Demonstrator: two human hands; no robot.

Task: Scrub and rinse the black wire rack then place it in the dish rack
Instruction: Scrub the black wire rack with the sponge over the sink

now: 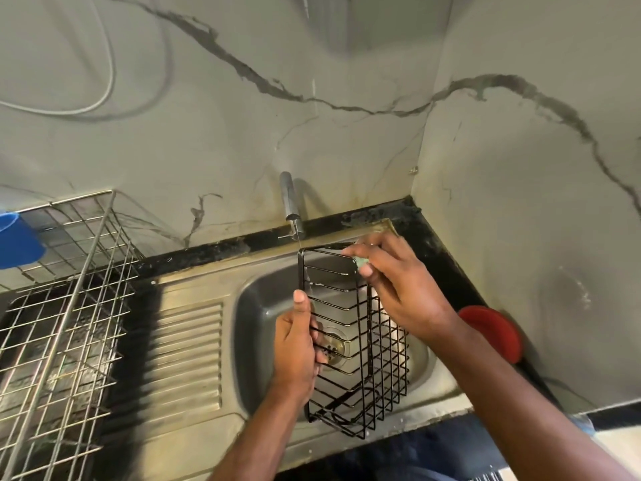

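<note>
Head view: steel sink below marble-veined wall.

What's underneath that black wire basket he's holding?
Beneath the black wire rack is the steel sink, its drain strainer showing through the wires. The left hand covers part of the basin floor.

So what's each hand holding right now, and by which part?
The left hand grips the black wire rack by its left side wire. The right hand pinches a small pale green scrubber against the rack's top right corner.
</note>
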